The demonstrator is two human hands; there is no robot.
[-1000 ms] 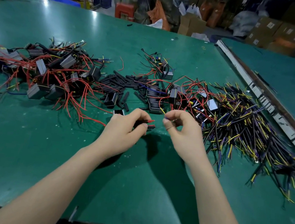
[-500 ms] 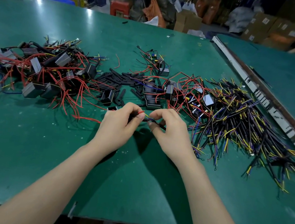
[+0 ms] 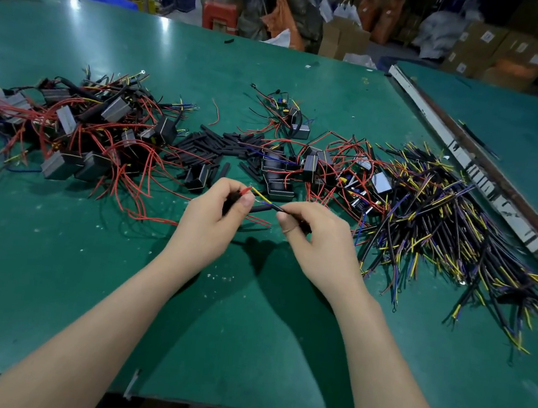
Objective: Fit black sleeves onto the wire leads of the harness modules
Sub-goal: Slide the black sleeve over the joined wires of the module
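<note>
Head view, from left to right: a tangle of modules [image 3: 73, 138] with red leads lies on the green table [image 3: 77, 280], then a heap of loose black sleeves [image 3: 213, 147] at centre, well beyond the hands. Nearer, the left hand [image 3: 213, 220] pinches a black sleeve [image 3: 265, 208] between thumb and fingers, with red and yellow lead tips [image 3: 255, 192] poking out just past the thumb. The sleeve's long axis runs nearly level, left to right, bridging the gap between the two hands. The right hand [image 3: 317, 241] pinches the dark cable end just beside the sleeve's right mouth, fingers curled round it. I judge the coming push to run along that axis, right hand feeding leftward. Farther right sprawls a pile of black, yellow and purple cables [image 3: 457, 230].
</note>
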